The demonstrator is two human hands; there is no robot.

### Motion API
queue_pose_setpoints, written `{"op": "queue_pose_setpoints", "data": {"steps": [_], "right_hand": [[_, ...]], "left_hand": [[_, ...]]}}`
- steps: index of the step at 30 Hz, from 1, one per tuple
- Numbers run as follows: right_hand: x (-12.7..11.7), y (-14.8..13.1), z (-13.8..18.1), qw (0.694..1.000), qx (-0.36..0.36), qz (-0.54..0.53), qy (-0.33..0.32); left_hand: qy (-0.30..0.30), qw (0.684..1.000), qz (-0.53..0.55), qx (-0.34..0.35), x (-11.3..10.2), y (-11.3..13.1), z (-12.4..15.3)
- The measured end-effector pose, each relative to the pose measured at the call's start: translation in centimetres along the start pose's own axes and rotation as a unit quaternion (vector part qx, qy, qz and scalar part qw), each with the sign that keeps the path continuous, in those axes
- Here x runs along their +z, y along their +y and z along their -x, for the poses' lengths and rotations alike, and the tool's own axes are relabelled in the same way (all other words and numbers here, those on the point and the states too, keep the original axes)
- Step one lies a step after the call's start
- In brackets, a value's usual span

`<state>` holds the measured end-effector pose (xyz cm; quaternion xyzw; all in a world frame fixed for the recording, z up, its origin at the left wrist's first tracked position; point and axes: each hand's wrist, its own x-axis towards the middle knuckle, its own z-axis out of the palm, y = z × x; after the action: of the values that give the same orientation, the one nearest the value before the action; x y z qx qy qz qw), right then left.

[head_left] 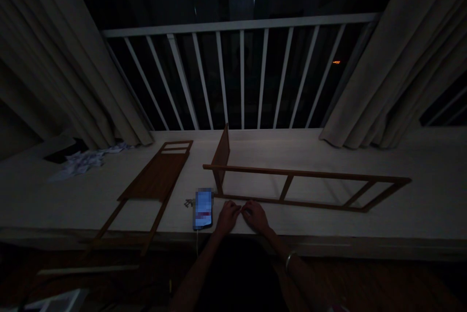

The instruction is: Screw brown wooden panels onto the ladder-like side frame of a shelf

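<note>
Your left hand (228, 215) and your right hand (254, 214) come together just before the brown wooden ladder-shaped frame (310, 174), which rests on the pale flat ledge (412, 210). The fingers of both are narrow, bent toward each other; whether they pinch some small piece, I cannot tell. For good work in this dim light, it seems better to keep the wrists low and the fingertips close. At your left, the lit rectangular phone (203, 209) with its thin white cable (197, 243) and the small dark metal-looking pieces (188, 202) limit the elbow room; farther lies a second brown wooden frame (156, 173).
</note>
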<state>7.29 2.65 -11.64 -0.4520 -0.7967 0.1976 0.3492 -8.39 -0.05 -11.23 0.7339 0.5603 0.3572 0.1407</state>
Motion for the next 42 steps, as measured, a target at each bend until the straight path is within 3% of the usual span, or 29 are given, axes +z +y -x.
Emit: {"op": "queue_pose_setpoints", "data": {"steps": [12,17,24,28,32,35,39,42], "right_hand": [[0.2,0.0,0.2,1.0,-0.012,0.021,-0.008],[0.1,0.0,0.3,1.0,-0.012,0.019,-0.005],[-0.1,0.0,0.4,0.999,-0.02,0.025,-0.004],[0.1,0.1,0.5,0.999,-0.015,0.034,0.001],[0.1,0.1,0.5,0.999,-0.02,0.045,-0.008],[-0.1,0.0,0.6,0.998,-0.025,0.054,-0.021],[-0.4,-0.4,0.8,0.996,-0.028,0.079,-0.032],[-0.6,-0.9,1.0,0.993,-0.035,0.106,-0.037]], "left_hand": [[0.001,1.0,-0.001,-0.03,0.6,-0.4,0.0],[0.034,0.997,0.042,-0.048,0.9,-0.8,0.2],[0.129,0.978,0.112,-0.116,0.8,-1.0,0.0],[0.258,0.942,0.126,-0.176,-0.7,-0.9,-0.8],[0.326,0.926,0.077,-0.178,-2.9,-1.1,-2.4],[0.305,0.938,0.049,-0.157,-4.4,-1.2,-3.7],[0.195,0.966,0.059,-0.16,-5.8,-1.1,-4.7],[0.154,0.972,0.058,-0.168,-6.5,-1.1,-4.9]]}}
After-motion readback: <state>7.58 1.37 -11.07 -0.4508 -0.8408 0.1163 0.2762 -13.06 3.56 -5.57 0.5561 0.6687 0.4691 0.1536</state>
